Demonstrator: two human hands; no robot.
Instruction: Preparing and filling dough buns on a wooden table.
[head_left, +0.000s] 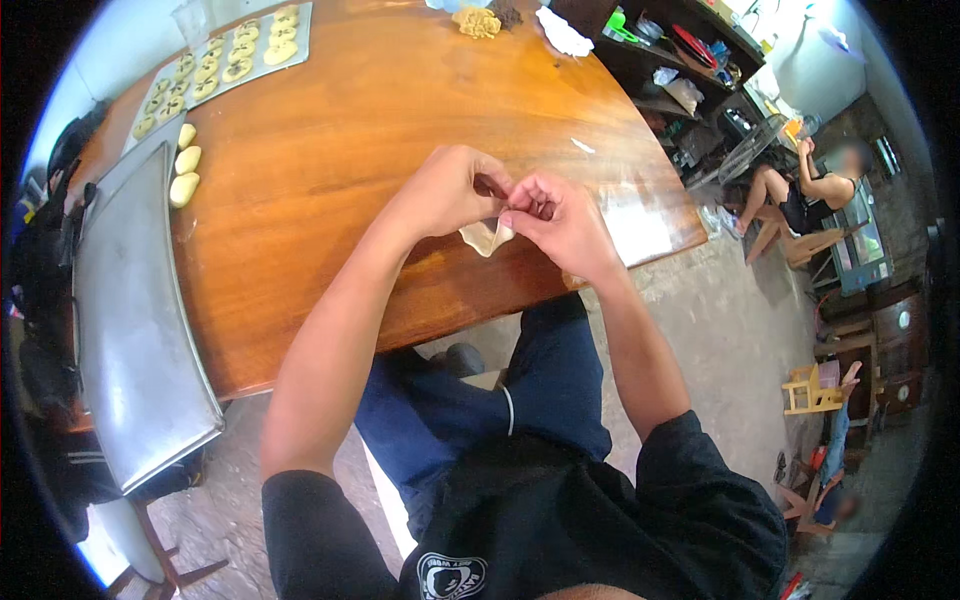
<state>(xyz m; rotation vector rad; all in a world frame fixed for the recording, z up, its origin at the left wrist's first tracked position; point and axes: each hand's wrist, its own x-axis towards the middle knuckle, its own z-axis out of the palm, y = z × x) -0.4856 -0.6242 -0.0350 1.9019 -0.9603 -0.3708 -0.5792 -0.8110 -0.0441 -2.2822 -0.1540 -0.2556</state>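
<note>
A thin piece of pale dough (487, 238) hangs between my hands above the table's near edge, its lower rim wavy and its middle partly hidden by fingers. My left hand (463, 187) pinches it from the left, thumb and fingertips together. From the right, my right hand (551, 217) grips its upper edge between thumb and forefinger. Something darker shows inside the fold, too small to make out. At the far left of the wooden table (337, 150), several smooth dough pieces (187, 160) stand in a row. Beyond them a tray (300, 37) holds several flat, shaped dough pieces with dark centres.
An empty metal baking tray (139, 322) lies along the left edge. A yellowish mass (478, 22), a dark crumbly mass (506, 13) and a white cloth or paper (564, 33) are at the far edge. Shelves, a fan (754, 150) and a seated person (821, 184) are at right.
</note>
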